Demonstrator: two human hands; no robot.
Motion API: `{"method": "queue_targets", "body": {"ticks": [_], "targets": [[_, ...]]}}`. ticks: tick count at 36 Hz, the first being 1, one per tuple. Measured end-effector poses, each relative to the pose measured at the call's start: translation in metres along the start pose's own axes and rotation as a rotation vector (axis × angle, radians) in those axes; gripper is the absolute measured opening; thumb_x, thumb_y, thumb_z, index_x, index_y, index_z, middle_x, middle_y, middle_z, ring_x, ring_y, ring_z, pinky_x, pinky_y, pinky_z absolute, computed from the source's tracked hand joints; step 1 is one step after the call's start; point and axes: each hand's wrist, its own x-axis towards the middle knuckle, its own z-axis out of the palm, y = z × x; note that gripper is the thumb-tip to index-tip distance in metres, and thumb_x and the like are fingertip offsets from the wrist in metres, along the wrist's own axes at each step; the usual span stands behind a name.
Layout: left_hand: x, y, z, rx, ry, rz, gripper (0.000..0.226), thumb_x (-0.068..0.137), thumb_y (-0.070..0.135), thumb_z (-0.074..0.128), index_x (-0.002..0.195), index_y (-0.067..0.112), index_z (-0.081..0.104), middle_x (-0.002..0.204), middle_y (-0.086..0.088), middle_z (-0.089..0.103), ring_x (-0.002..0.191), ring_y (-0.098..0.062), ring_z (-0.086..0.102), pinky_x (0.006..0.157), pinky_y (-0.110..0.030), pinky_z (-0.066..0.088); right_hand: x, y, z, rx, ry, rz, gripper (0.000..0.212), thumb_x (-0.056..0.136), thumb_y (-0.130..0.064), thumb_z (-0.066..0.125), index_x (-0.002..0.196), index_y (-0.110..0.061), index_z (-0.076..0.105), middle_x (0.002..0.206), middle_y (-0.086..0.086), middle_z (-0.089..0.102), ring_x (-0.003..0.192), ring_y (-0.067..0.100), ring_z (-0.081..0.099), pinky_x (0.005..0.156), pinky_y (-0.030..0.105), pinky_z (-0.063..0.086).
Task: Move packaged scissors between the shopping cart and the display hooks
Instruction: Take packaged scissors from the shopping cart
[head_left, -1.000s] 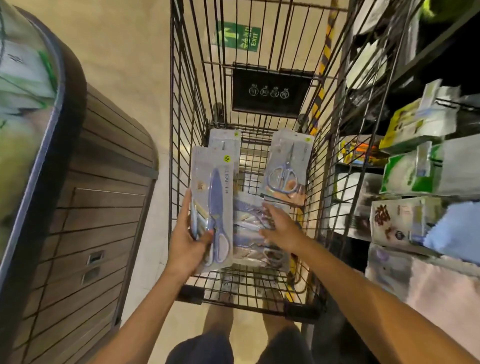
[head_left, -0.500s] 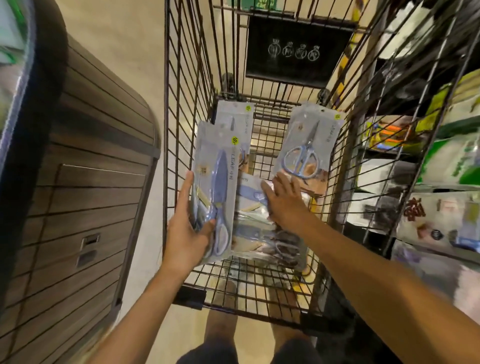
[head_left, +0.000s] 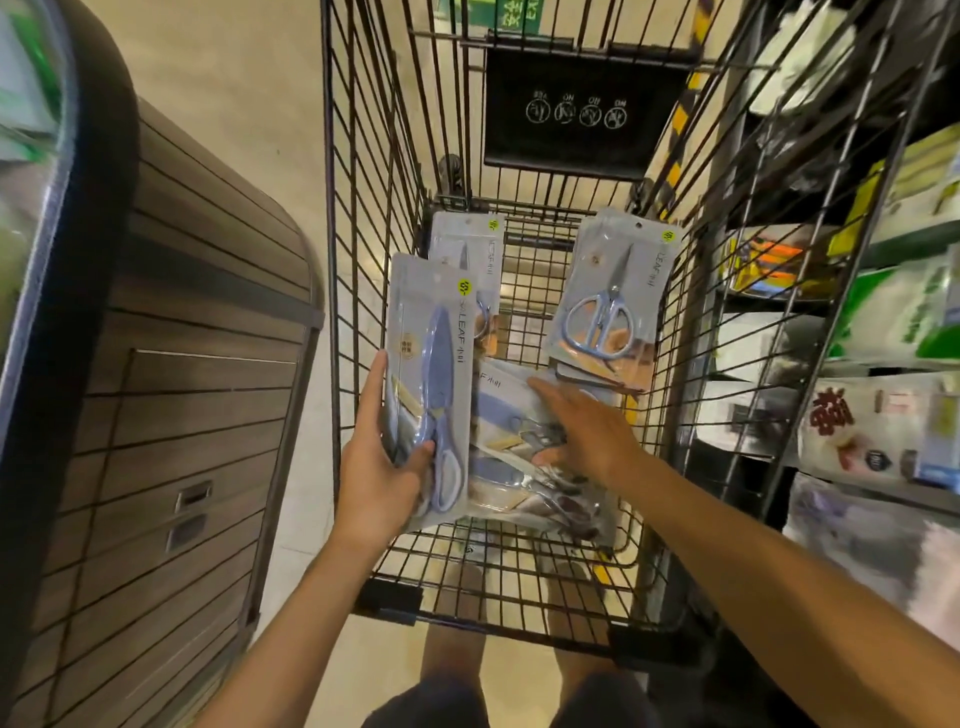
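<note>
Mid-pick from the cart (head_left: 363, 218). My left hand (head_left: 382, 478) grips a blue scissors pack (head_left: 431, 384) by its lower end, thumb across the front, pack upright over the cart's left side. My right hand (head_left: 587, 431) is flat, fingers straight, resting on the pile (head_left: 524, 457) of packs on the cart floor; nothing pinched. Thumb might be hooking an edge, but it's blurred and I can't confirm. Two more packs lean at the far end: one (head_left: 470, 249) behind the held pack, a silver pair (head_left: 613, 296) on the right. I judge the step as gathering stock for the hooks. Next: right hand must curl under one pack, separate it from the slippery stack, then carry both to the shelves (head_left: 857, 312) on my right. No hooks in view.
</note>
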Motion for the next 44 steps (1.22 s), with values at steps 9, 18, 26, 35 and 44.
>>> {"method": "queue_targets", "body": {"ticks": [9, 18, 26, 35, 44], "targets": [[-0.005, 0.013, -0.002, 0.005, -0.019, 0.039, 0.102, 0.087, -0.005, 0.073, 0.155, 0.052, 0.022, 0.157, 0.011, 0.042, 0.144, -0.012, 0.044, 0.111, -0.041, 0.048, -0.015, -0.005, -0.023, 0.41, -0.12, 0.065, 0.103, 0.068, -0.034, 0.091, 0.151, -0.038, 0.031, 0.144, 0.004, 0.053, 0.129, 0.025, 0.052, 0.1, 0.033, 0.047], [-0.031, 0.082, -0.028, 0.014, -0.056, 0.148, 0.101, 0.086, -0.006, 0.074, 0.152, 0.052, 0.024, 0.154, 0.023, 0.038, 0.144, -0.004, 0.037, 0.111, -0.027, 0.045, -0.102, -0.023, -0.08, 0.759, 0.195, 0.245, 0.083, 0.073, -0.026, 0.09, 0.139, -0.018, 0.041, 0.125, 0.0, 0.058, 0.116, 0.026, 0.061, 0.092, 0.037, 0.054], [-0.071, 0.161, -0.064, -0.02, -0.159, 0.295, 0.098, 0.085, 0.005, 0.08, 0.156, 0.046, 0.025, 0.163, 0.011, 0.034, 0.15, -0.017, 0.034, 0.12, -0.053, 0.036, -0.2, -0.077, -0.138, 0.988, 0.406, 0.26, 0.078, 0.083, -0.01, 0.08, 0.143, -0.014, 0.032, 0.126, -0.009, 0.05, 0.108, 0.008, 0.054, 0.079, 0.006, 0.044], [-0.118, 0.217, -0.1, -0.01, -0.318, 0.456, 0.097, 0.083, 0.017, 0.084, 0.151, 0.057, 0.027, 0.155, 0.005, 0.048, 0.141, -0.02, 0.049, 0.111, -0.056, 0.045, -0.295, -0.143, -0.156, 1.105, 0.793, 0.08, 0.103, 0.082, -0.012, 0.08, 0.15, -0.055, 0.014, 0.154, -0.028, 0.029, 0.134, -0.014, 0.04, 0.109, 0.021, 0.043], [-0.184, 0.236, -0.098, -0.013, -0.495, 0.639, 0.098, 0.082, 0.013, 0.082, 0.152, 0.056, 0.028, 0.156, 0.02, 0.043, 0.139, -0.007, 0.049, 0.111, -0.051, 0.046, -0.382, -0.183, -0.129, 1.078, 1.087, 0.033, 0.1, 0.084, -0.011, 0.08, 0.156, -0.041, 0.018, 0.149, -0.04, 0.034, 0.137, -0.013, 0.036, 0.104, 0.01, 0.04]]}}
